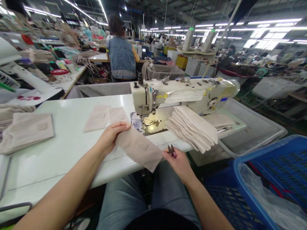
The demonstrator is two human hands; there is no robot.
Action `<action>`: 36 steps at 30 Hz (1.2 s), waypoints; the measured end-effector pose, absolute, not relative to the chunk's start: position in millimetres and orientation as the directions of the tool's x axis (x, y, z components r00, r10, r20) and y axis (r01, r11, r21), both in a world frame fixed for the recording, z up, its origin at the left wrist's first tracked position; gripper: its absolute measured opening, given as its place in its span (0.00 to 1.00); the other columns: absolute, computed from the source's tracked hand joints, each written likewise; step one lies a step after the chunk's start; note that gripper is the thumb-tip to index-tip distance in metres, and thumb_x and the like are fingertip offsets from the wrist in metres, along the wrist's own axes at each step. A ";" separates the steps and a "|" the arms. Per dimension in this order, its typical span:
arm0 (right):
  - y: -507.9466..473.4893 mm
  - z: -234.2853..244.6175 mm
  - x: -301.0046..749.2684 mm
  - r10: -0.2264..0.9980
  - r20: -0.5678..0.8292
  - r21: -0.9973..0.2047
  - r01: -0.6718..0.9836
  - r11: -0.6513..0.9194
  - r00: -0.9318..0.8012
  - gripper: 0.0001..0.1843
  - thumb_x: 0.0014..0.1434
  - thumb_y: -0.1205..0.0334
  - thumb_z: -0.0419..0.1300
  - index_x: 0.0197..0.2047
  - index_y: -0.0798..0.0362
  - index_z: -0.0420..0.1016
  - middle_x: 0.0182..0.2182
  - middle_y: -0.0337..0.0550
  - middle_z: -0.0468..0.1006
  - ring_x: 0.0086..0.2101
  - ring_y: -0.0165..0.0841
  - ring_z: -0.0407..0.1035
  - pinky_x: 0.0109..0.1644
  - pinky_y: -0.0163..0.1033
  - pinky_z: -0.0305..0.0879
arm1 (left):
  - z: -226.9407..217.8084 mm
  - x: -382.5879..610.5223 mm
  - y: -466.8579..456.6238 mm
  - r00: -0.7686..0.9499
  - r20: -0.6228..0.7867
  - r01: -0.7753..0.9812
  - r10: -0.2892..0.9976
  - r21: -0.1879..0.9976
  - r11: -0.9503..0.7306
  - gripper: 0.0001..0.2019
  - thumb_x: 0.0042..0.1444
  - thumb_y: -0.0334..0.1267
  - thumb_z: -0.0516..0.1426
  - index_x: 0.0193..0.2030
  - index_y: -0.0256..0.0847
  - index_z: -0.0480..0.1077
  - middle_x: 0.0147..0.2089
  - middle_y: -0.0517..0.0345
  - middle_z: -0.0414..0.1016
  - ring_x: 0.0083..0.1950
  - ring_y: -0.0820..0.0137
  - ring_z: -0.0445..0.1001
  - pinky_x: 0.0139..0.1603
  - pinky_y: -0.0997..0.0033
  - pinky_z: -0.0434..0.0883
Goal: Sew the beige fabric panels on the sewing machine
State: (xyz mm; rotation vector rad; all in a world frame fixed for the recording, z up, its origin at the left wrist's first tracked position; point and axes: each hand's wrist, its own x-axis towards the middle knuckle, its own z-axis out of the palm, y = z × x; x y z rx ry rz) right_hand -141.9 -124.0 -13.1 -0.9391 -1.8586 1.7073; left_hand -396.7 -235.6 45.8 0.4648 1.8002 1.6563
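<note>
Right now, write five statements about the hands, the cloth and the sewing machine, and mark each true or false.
1. The left hand and right hand both hold one beige cloth piece. True.
2. Small snips stick out of the right hand. True.
3. The left hand is empty. False: it grips the cloth piece.
4. A cloth pile lies on the near side of the sewing machine. True.
5. The cloth piece lies under the cloth pile. False: the hands hold it to the pile's left.

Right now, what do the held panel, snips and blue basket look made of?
Panel: probably cloth, matte; it bends softly, no shine. Snips: likely metal, dark; slim pointed blades, finish unclear. Basket: likely molded plastic, smooth blue; highlights along the rim, lattice wall.
</note>
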 end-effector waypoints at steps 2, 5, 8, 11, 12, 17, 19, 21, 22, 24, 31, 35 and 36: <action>-126.3 -11.6 -144.2 0.748 -0.086 -0.980 0.193 0.057 -0.658 0.14 0.55 0.51 0.65 0.32 0.54 0.78 0.24 0.36 0.72 0.27 0.31 0.64 0.33 0.35 0.61 | 47.0 -403.7 -231.6 -0.697 -0.219 -0.115 0.683 0.974 0.195 0.18 0.36 0.46 0.69 0.32 0.38 0.77 0.29 0.56 0.78 0.28 0.68 0.74 0.28 0.72 0.67; -134.5 -13.5 -150.4 0.771 -0.017 -0.982 0.156 0.107 -0.636 0.12 0.55 0.54 0.64 0.38 0.53 0.76 0.27 0.36 0.74 0.27 0.30 0.66 0.32 0.34 0.63 | 42.7 -413.9 -217.4 -0.659 -0.201 0.084 0.725 0.938 0.337 0.15 0.44 0.48 0.64 0.34 0.38 0.77 0.25 0.60 0.74 0.23 0.71 0.67 0.23 0.74 0.60; -144.0 -19.9 -156.1 0.722 0.103 -0.970 0.092 0.225 -0.684 0.07 0.58 0.58 0.61 0.38 0.52 0.74 0.29 0.37 0.75 0.28 0.30 0.69 0.32 0.33 0.66 | 30.7 -420.2 -196.2 -0.614 -0.070 0.459 0.786 0.779 0.428 0.12 0.52 0.46 0.58 0.31 0.39 0.75 0.24 0.60 0.72 0.24 0.71 0.66 0.26 0.73 0.59; -147.8 -26.2 -157.5 0.624 0.188 -0.925 0.076 0.372 -0.759 0.05 0.61 0.61 0.59 0.36 0.51 0.75 0.31 0.39 0.77 0.32 0.32 0.72 0.35 0.33 0.68 | 18.6 -421.9 -178.4 -0.560 0.043 0.670 0.828 0.612 0.421 0.09 0.52 0.40 0.57 0.26 0.39 0.72 0.27 0.58 0.74 0.30 0.68 0.69 0.31 0.71 0.61; -147.2 -28.0 -157.1 0.594 0.211 -0.909 0.066 0.411 -0.776 0.05 0.61 0.63 0.59 0.38 0.51 0.76 0.33 0.40 0.78 0.34 0.32 0.73 0.37 0.33 0.69 | 16.1 -421.8 -174.6 -0.555 0.055 0.688 0.830 0.591 0.421 0.08 0.52 0.39 0.58 0.25 0.39 0.71 0.27 0.58 0.73 0.30 0.68 0.68 0.32 0.71 0.60; -138.7 -36.1 -152.8 0.364 0.440 -0.714 -0.074 0.696 -0.821 0.16 0.61 0.75 0.52 0.46 0.52 0.76 0.39 0.45 0.76 0.39 0.33 0.73 0.42 0.35 0.69 | 14.4 -422.2 -168.3 -0.533 0.057 0.728 0.844 0.538 0.424 0.09 0.52 0.35 0.56 0.22 0.40 0.66 0.25 0.59 0.70 0.29 0.69 0.66 0.31 0.71 0.58; -136.5 -37.9 -152.3 0.309 0.470 -0.630 -0.069 0.774 -0.827 0.20 0.59 0.78 0.50 0.48 0.52 0.76 0.40 0.46 0.75 0.38 0.34 0.73 0.41 0.36 0.69 | 15.2 -423.2 -167.3 -0.537 0.046 0.731 0.842 0.524 0.437 0.10 0.53 0.35 0.55 0.22 0.40 0.66 0.25 0.59 0.70 0.29 0.69 0.66 0.31 0.71 0.58; -136.0 -38.3 -152.7 0.296 0.470 -0.587 -0.044 0.809 -0.832 0.23 0.57 0.80 0.50 0.49 0.51 0.75 0.41 0.46 0.75 0.39 0.35 0.72 0.41 0.36 0.69 | 14.9 -424.5 -165.5 -0.554 0.035 0.726 0.832 0.510 0.462 0.09 0.52 0.35 0.55 0.22 0.41 0.67 0.26 0.59 0.71 0.29 0.69 0.67 0.30 0.71 0.58; -136.2 -38.0 -153.2 0.295 0.470 -0.578 -0.038 0.815 -0.832 0.23 0.56 0.81 0.51 0.48 0.52 0.75 0.42 0.46 0.75 0.39 0.35 0.72 0.41 0.37 0.68 | 14.4 -425.3 -164.3 -0.564 0.028 0.721 0.825 0.503 0.476 0.08 0.52 0.35 0.56 0.23 0.41 0.67 0.26 0.58 0.72 0.29 0.69 0.67 0.30 0.71 0.58; -137.1 -36.7 -154.3 0.297 0.477 -0.573 -0.036 0.819 -0.827 0.20 0.56 0.81 0.52 0.46 0.52 0.74 0.40 0.45 0.75 0.38 0.35 0.72 0.41 0.37 0.67 | 12.8 -427.2 -161.5 -0.584 0.011 0.711 0.811 0.489 0.505 0.07 0.51 0.36 0.56 0.24 0.41 0.68 0.27 0.58 0.73 0.29 0.68 0.68 0.29 0.70 0.57; -138.9 -31.1 -158.5 0.292 0.467 -0.521 0.007 0.854 -0.834 0.16 0.54 0.79 0.55 0.41 0.51 0.72 0.38 0.42 0.75 0.35 0.35 0.70 0.37 0.37 0.62 | 9.6 -434.0 -155.0 -0.634 -0.029 0.677 0.773 0.464 0.572 0.07 0.51 0.41 0.57 0.26 0.42 0.72 0.30 0.57 0.77 0.32 0.65 0.72 0.29 0.70 0.60; -139.0 -28.6 -159.7 0.276 0.467 -0.490 0.014 0.872 -0.840 0.16 0.53 0.80 0.55 0.40 0.51 0.71 0.37 0.42 0.75 0.36 0.36 0.70 0.37 0.37 0.61 | 9.5 -436.1 -153.5 -0.646 -0.047 0.662 0.761 0.462 0.590 0.07 0.50 0.42 0.58 0.27 0.42 0.73 0.31 0.57 0.78 0.33 0.65 0.74 0.29 0.70 0.61; -139.2 -28.2 -159.8 0.273 0.469 -0.482 0.015 0.876 -0.840 0.16 0.52 0.80 0.55 0.39 0.51 0.71 0.37 0.42 0.75 0.36 0.36 0.70 0.37 0.37 0.61 | 9.5 -436.4 -153.1 -0.647 -0.051 0.660 0.760 0.461 0.593 0.07 0.50 0.42 0.58 0.27 0.42 0.73 0.31 0.57 0.78 0.33 0.65 0.74 0.29 0.70 0.60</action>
